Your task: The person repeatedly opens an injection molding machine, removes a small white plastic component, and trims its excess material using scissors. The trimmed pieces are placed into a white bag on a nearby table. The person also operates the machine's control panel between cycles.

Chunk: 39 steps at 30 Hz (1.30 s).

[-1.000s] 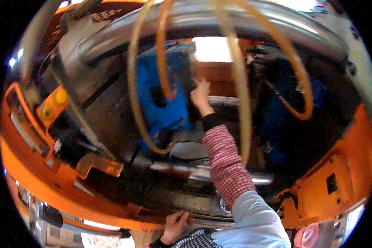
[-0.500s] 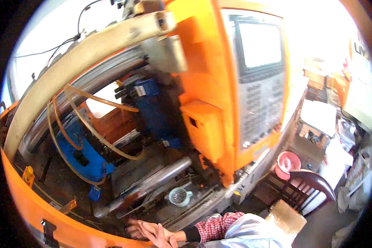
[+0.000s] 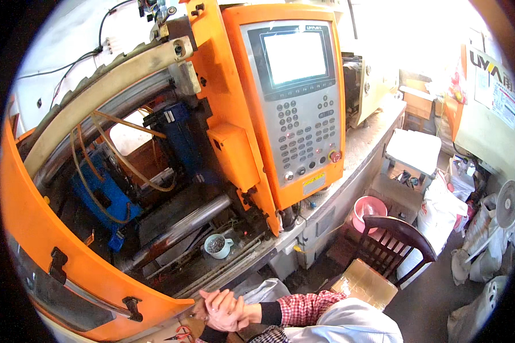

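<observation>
My two hands are clasped together at the lower middle, in front of the machine's bed. My right hand (image 3: 241, 313), in a red checked sleeve with a black cuff, lies over my left hand (image 3: 214, 298), its fingers folded round it. Part of my left hand is hidden, and no object shows between them. Beyond them a pale green mug (image 3: 226, 249), full of small greyish bits, stands on the machine's ledge. The orange door (image 3: 111, 277) with black handles is just left of my hands. Below them lies a red-handled tool (image 3: 183, 332), partly seen.
An orange control panel (image 3: 303, 131) with a lit screen rises ahead. To its left are a thick steel bar (image 3: 183, 228), blue mould blocks (image 3: 100, 186) and looping hoses (image 3: 126, 163). On the right stand a dark wooden chair (image 3: 403, 237), a cardboard box (image 3: 367, 284) and a pink basin (image 3: 359, 220).
The view has turned right, so the scene sits further left. My hands, blurred with some fingers spread before, are now folded together.
</observation>
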Each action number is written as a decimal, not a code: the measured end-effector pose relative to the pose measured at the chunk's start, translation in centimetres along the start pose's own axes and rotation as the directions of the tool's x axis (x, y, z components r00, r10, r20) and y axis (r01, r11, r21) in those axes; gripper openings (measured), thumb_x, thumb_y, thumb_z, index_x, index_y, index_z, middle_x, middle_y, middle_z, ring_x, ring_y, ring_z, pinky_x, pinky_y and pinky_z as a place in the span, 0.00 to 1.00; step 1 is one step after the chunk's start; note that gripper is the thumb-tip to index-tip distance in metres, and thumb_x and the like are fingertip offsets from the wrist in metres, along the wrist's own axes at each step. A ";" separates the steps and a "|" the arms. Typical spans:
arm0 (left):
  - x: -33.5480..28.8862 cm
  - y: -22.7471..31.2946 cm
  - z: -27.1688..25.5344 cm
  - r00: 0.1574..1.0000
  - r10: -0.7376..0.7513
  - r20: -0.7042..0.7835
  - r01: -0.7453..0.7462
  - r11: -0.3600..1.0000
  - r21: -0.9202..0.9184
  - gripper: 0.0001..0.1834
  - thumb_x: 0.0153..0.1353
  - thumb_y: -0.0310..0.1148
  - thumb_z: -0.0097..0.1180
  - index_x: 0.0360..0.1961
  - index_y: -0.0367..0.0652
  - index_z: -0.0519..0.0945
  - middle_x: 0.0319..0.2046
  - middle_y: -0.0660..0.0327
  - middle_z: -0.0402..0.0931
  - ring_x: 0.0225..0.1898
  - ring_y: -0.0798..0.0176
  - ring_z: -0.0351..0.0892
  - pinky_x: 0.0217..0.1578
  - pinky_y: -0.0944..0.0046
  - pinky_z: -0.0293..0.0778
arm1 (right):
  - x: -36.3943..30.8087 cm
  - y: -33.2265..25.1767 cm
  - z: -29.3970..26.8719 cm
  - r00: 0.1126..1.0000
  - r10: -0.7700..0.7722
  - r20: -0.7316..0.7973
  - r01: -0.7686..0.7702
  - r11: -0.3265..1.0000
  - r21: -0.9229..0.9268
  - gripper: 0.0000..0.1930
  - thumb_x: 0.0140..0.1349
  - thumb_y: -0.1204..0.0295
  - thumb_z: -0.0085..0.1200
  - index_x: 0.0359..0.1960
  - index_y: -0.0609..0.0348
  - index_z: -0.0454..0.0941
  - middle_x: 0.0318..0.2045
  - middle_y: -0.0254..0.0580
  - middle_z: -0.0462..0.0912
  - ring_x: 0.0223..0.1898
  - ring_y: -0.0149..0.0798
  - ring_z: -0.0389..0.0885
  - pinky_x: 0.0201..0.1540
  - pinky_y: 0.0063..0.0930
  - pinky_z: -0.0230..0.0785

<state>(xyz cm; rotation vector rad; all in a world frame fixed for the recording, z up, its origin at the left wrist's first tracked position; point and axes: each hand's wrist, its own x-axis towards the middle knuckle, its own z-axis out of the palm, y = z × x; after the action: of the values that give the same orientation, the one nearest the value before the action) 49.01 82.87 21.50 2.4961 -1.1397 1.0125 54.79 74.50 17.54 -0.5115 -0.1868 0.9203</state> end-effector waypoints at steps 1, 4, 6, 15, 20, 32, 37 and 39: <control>-1.0 -0.4 0.6 0.996 -0.020 -0.088 0.023 0.999 0.030 0.25 0.47 0.50 0.51 0.41 0.43 0.77 0.42 0.49 0.72 0.46 0.51 0.71 0.48 0.46 0.62 | -0.6 0.6 0.9 0.998 0.044 0.038 -0.042 0.998 -0.053 0.21 0.67 0.59 0.37 0.56 0.58 0.63 0.53 0.42 0.69 0.55 0.32 0.66 0.59 0.31 0.56; -1.0 -2.7 0.3 0.969 -0.090 -0.232 0.148 0.957 0.250 0.19 0.39 0.46 0.54 0.28 0.43 0.77 0.34 0.54 0.74 0.41 0.54 0.72 0.47 0.49 0.64 | -2.1 -0.6 2.5 0.991 0.064 0.120 -0.029 0.962 -0.272 0.18 0.67 0.63 0.39 0.54 0.56 0.67 0.51 0.40 0.71 0.53 0.29 0.67 0.57 0.28 0.57; -1.8 -3.1 -1.2 0.651 -0.758 -0.045 0.752 0.652 -0.102 0.26 0.58 0.53 0.43 0.36 0.36 0.74 0.30 0.53 0.72 0.38 0.57 0.72 0.45 0.56 0.66 | -3.4 -1.7 4.0 0.971 -0.130 0.201 0.195 0.918 -0.346 0.17 0.67 0.62 0.39 0.45 0.63 0.72 0.41 0.37 0.77 0.41 0.27 0.75 0.44 0.20 0.66; 4.9 5.1 -0.4 0.822 -0.562 -0.098 0.548 0.825 -0.138 0.25 0.58 0.43 0.48 0.54 0.41 0.70 0.48 0.50 0.68 0.55 0.50 0.63 0.55 0.49 0.58 | -0.6 -2.3 -0.8 0.991 -0.133 -0.028 0.133 0.991 -0.024 0.22 0.64 0.52 0.43 0.34 0.60 0.78 0.30 0.31 0.77 0.34 0.26 0.73 0.40 0.23 0.66; 0.7 1.5 0.8 0.996 -0.022 0.082 0.012 0.992 0.123 0.27 0.49 0.52 0.52 0.48 0.51 0.75 0.53 0.51 0.64 0.57 0.49 0.61 0.58 0.36 0.47 | -3.0 -2.9 2.6 0.999 0.042 0.006 -0.043 0.993 0.108 0.19 0.66 0.55 0.39 0.52 0.51 0.65 0.51 0.39 0.67 0.48 0.35 0.69 0.53 0.31 0.62; -2.1 -5.7 -13.0 0.620 -0.250 -0.743 0.740 0.502 0.448 0.25 0.65 0.40 0.43 0.60 0.40 0.59 0.61 0.46 0.52 0.62 0.46 0.51 0.60 0.44 0.53 | -4.9 -7.5 -1.5 0.972 -0.225 0.068 0.235 0.920 -0.315 0.15 0.65 0.59 0.45 0.38 0.59 0.74 0.25 0.27 0.77 0.19 0.21 0.64 0.23 0.14 0.54; -3.3 -6.2 -15.0 0.481 -0.285 -0.829 0.788 0.556 0.266 0.26 0.64 0.35 0.47 0.59 0.36 0.58 0.59 0.49 0.54 0.60 0.50 0.56 0.56 0.51 0.60 | -4.7 -7.8 0.3 0.961 -0.273 0.046 0.267 0.872 -0.411 0.11 0.65 0.66 0.44 0.41 0.60 0.72 0.21 0.30 0.73 0.17 0.21 0.63 0.19 0.14 0.56; 0.7 -3.4 -15.5 0.595 -0.236 -0.768 0.671 0.672 0.314 0.22 0.62 0.33 0.50 0.54 0.35 0.63 0.49 0.49 0.67 0.53 0.54 0.66 0.49 0.54 0.68 | -4.6 -7.4 0.4 0.966 -0.257 0.035 0.248 0.873 -0.419 0.10 0.65 0.69 0.44 0.43 0.61 0.72 0.22 0.32 0.74 0.17 0.22 0.64 0.20 0.15 0.57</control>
<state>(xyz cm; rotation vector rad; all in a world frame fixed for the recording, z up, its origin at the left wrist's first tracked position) 44.07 91.78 33.70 2.1897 0.1395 2.0577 57.16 67.33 21.89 -0.8756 -0.4295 0.6140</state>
